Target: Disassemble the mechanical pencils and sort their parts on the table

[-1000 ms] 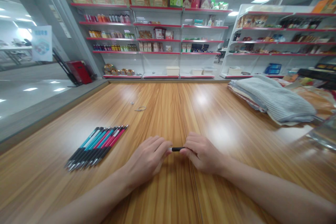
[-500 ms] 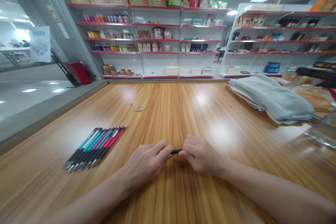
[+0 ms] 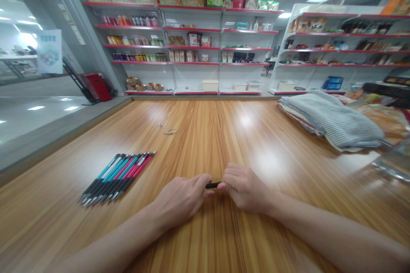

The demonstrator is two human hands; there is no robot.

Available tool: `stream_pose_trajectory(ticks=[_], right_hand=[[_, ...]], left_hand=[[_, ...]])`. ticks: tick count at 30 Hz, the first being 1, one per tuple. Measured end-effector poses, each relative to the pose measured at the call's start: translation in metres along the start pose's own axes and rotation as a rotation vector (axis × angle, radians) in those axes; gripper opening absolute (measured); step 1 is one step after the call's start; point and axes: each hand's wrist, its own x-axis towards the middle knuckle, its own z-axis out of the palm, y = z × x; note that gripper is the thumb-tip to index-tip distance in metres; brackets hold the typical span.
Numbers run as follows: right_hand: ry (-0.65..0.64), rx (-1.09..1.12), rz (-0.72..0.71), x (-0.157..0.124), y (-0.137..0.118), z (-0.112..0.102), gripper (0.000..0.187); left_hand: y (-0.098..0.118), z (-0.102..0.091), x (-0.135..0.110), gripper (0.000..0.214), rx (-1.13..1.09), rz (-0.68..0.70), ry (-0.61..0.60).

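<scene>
Between my two hands, just over the tabletop, is a pen (image 3: 212,185) of which only a short black stretch shows. My right hand (image 3: 245,187) is closed around its right part, hiding that end. My left hand (image 3: 184,198) has its curled fingers at the pen's left end, with the thumb a little below and slightly apart from the index finger. To the left, a slanted row of pens (image 3: 118,177) lies side by side, with blue and pink barrels, black grips and silver tips pointing toward me.
A thin wire-like loop (image 3: 171,131) and a tiny shiny piece (image 3: 160,124) lie farther back on the wooden table (image 3: 205,136). Folded striped cloth (image 3: 336,119) is stacked at the right, near a clear container (image 3: 395,162). Stocked shelves (image 3: 192,47) stand beyond the table.
My left thumb has dropped away from the index finger, and slightly more of the pen's left part shows. My right hand stays nearly still around the pen.
</scene>
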Motion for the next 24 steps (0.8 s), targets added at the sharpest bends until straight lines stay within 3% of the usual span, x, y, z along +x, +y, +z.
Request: stream_pose_trajectory(ticks=[9, 16, 21, 24], right_hand=[[0.006, 0.004, -0.002, 0.0011, -0.0014, -0.0012, 0.032], [-0.001, 0.002, -0.007, 0.0010, -0.0018, -0.0014, 0.032], [0.016, 0.020, -0.007, 0.0014, -0.0019, -0.0012, 0.031], [0.022, 0.019, -0.010, 0.0023, -0.0033, -0.0031, 0.030]], left_hand=[[0.0014, 0.0010, 0.0043, 0.018, 0.025, 0.048, 0.080], [0.0007, 0.0012, 0.0025, 0.012, -0.053, 0.004, 0.081], [0.0018, 0.0028, 0.0034, 0.021, 0.000, 0.037, 0.122], [0.0012, 0.0047, 0.0022, 0.015, -0.038, 0.030, 0.115]])
